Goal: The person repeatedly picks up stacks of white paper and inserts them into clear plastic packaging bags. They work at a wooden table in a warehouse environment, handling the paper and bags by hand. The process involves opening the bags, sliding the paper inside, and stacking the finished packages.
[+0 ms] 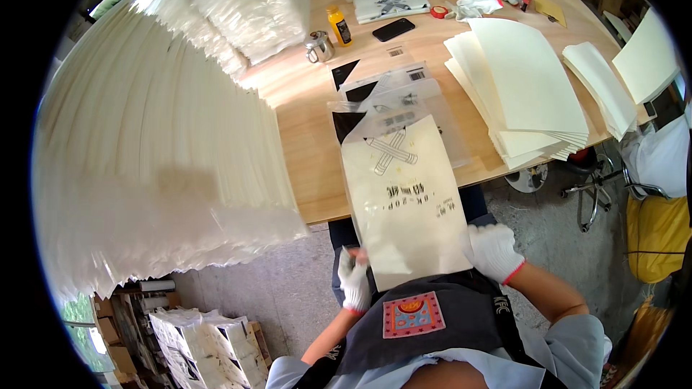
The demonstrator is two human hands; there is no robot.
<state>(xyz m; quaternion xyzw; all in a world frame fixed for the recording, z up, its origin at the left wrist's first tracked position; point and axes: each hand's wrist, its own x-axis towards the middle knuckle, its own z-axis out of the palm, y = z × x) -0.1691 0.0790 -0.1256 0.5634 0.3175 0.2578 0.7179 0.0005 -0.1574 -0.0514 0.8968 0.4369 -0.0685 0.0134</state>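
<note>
1. A pale wooden counter (303, 122) runs away from the person; below its near edge lies a grey concrete floor (288, 295).
2. A tall fanned stack of cream sheets (158, 151) fills the left side. Lower stacks of cream sheets (526, 86) lie on the right of the counter.
3. Near the middle of the counter lie clear bags (396, 94) with black corners and small barcode labels.
4. Farther back stand an orange bottle (339, 25), a metal cup (319, 47), a black phone (393, 29) and a roll of red tape (439, 11).
5. A clear bag with a cream sheet inside (404, 202), printed with a crossed-pencil drawing, hangs over the counter's near edge toward the lap.
6. The left hand (353, 277), in a white glove, has its grip clenched on the bag's lower left corner.
7. The right hand (494, 248), also gloved, grips the lower right edge.
8. Boxes (209, 346) sit on the floor at lower left.
</note>
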